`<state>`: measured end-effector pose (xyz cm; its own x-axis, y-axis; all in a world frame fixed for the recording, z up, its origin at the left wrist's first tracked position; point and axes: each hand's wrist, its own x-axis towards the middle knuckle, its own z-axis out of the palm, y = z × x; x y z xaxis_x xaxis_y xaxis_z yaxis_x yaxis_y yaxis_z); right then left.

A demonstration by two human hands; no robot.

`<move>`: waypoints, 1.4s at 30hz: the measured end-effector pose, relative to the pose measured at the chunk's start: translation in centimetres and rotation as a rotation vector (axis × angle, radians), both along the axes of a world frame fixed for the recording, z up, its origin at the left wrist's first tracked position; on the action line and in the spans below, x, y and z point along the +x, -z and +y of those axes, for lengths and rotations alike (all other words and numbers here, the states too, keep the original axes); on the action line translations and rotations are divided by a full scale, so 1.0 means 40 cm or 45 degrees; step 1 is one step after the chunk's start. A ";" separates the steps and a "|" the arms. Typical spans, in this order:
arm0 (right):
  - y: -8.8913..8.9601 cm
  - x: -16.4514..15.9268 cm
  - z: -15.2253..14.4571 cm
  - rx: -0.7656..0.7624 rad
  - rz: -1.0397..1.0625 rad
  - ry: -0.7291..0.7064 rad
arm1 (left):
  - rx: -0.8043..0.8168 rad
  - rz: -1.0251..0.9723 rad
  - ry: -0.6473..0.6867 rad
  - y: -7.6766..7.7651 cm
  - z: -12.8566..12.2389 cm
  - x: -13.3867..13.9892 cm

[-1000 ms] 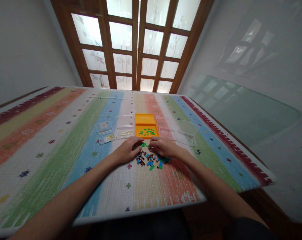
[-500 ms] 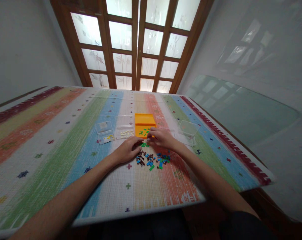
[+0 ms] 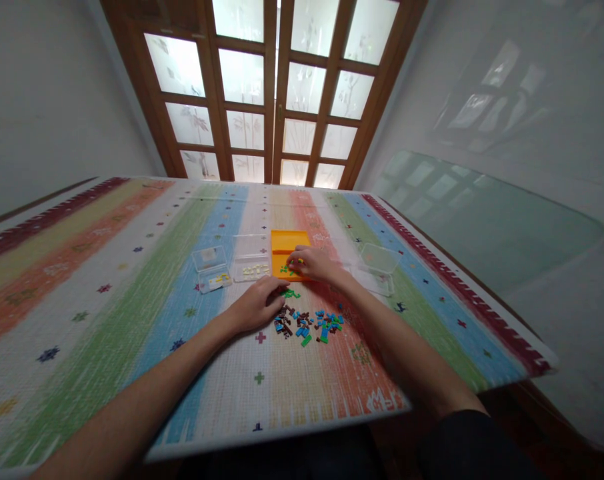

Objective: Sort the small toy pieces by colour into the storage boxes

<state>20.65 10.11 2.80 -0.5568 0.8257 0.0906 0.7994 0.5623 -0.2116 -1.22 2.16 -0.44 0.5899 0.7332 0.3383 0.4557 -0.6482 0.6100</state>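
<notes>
My right hand (image 3: 313, 262) is over the near half of an open orange box (image 3: 302, 275), its fingertips pinched together just above the small green bricks (image 3: 285, 269) lying there. Whatever the pinch holds is too small to make out. Close to the box's front edge, my left hand (image 3: 259, 301) rests on the table with fingers stretched forward and thumb apart. Beside its fingertips lies a little group of loose green bricks (image 3: 291, 293). Nearer to me, brown bricks (image 3: 283, 321) and blue bricks (image 3: 327, 322) are spread in a mixed pile, with some green among them.
Left of the orange box stand a clear case with pale pieces (image 3: 252, 269) and another clear case with yellow pieces (image 3: 216, 280). To the right is an open clear case (image 3: 379, 270). A striped cloth (image 3: 222, 400) covers the table.
My right hand has moved forward and slightly left, from the box's front edge to over its inside. My left hand has stayed nearly in place. The view has shifted slightly.
</notes>
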 end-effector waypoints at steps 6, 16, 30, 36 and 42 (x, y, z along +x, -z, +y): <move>0.005 0.040 -0.015 0.021 0.058 0.015 | 0.005 -0.018 0.003 -0.002 -0.001 0.000; -0.008 0.040 -0.038 -0.057 0.064 -0.114 | -0.012 -0.021 -0.009 -0.002 -0.002 0.001; -0.020 0.016 -0.025 0.002 -0.049 0.064 | -0.007 -0.004 -0.012 0.000 -0.001 0.001; -0.021 0.000 -0.019 0.013 -0.100 0.126 | 0.002 -0.001 -0.002 -0.003 -0.002 -0.001; -0.024 -0.017 -0.016 -0.010 -0.138 0.229 | -0.004 -0.003 -0.008 -0.007 -0.004 0.001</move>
